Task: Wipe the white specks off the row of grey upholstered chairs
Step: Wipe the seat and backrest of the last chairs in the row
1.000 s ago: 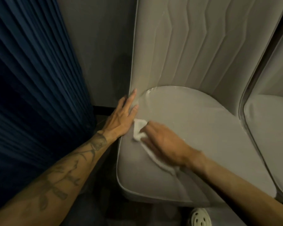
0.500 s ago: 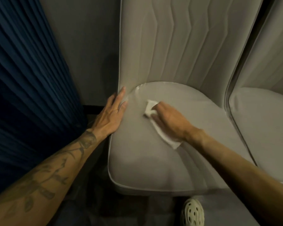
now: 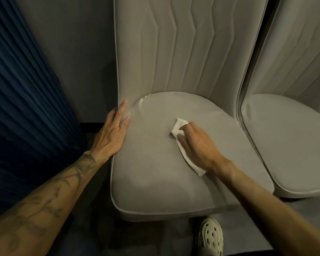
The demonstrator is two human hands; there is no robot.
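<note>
Both palm-down — right hand on cloth

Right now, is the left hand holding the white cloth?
No, the white cloth is gripped by the right hand on the seat, while the left hand rests flat at the seat's left edge.

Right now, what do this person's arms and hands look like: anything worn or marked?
Both arms are bare, no sleeves or gloves. The left forearm carries dark tattoo linework, like stems and leaves, ending near the left hand. The right forearm and right hand show no markings.
</note>
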